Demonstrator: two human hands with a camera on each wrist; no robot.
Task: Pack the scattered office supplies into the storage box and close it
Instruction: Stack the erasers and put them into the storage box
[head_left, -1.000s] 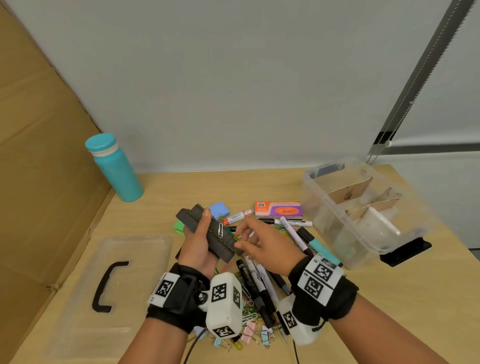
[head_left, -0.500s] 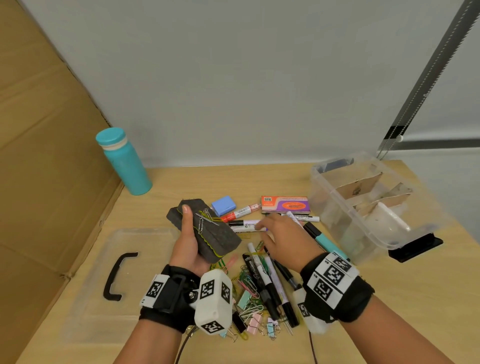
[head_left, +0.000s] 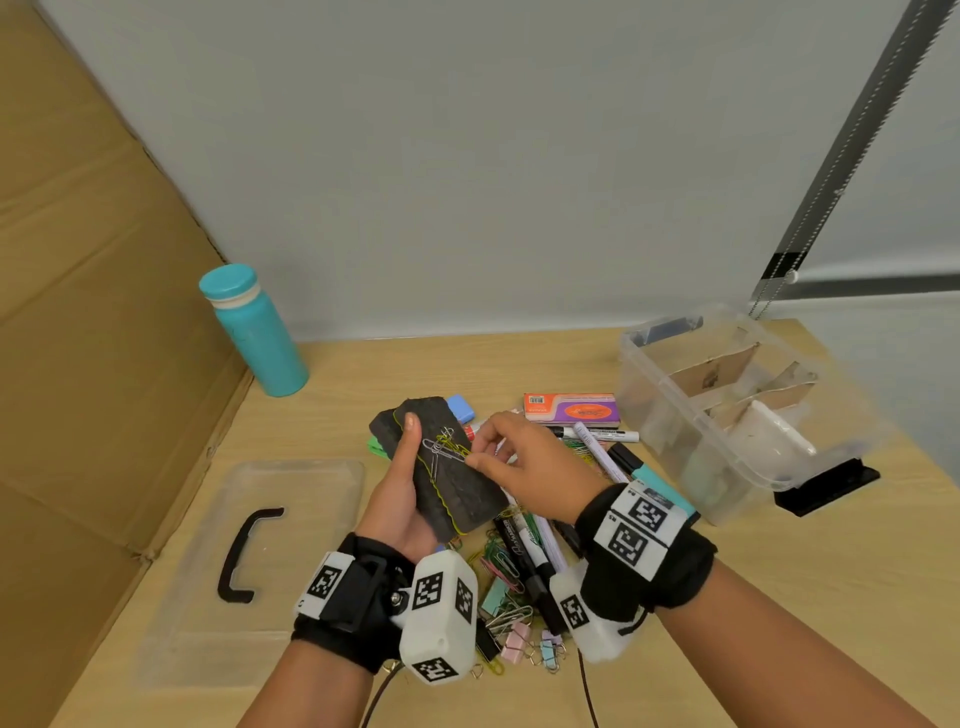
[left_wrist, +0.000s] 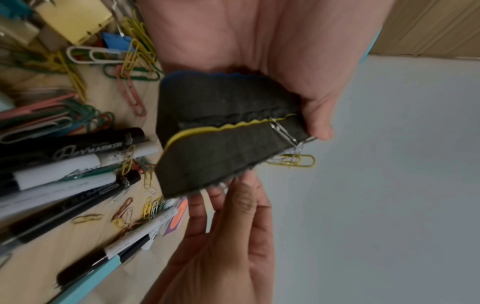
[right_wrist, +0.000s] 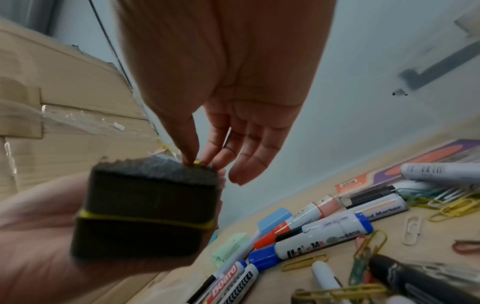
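My left hand (head_left: 400, 486) grips a black foam whiteboard eraser (head_left: 460, 486) with a thin yellow layer, held above the desk; its thumb lies along the top face. Several silver and yellow paper clips (head_left: 444, 448) cling to that face. My right hand (head_left: 475, 457) pinches a yellow clip (right_wrist: 197, 163) at the eraser's (right_wrist: 145, 205) edge between thumb and forefinger, the other fingers spread. In the left wrist view the clips (left_wrist: 291, 160) hang off the eraser's (left_wrist: 228, 133) far end. The clear storage box (head_left: 691, 415) with cardboard dividers stands open at the right.
Markers (head_left: 530, 551), loose paper clips and binder clips (head_left: 519, 639) lie piled under my hands. An orange-purple staple box (head_left: 571, 409) and a small blue eraser (head_left: 461, 408) lie behind. The clear lid (head_left: 291, 499) with black handle lies left. A teal bottle (head_left: 254, 332) stands by the cardboard wall.
My right hand left the markers on the desk and rose to the eraser, where it now pinches a clip. The left hand kept the eraser and tilted it slightly.
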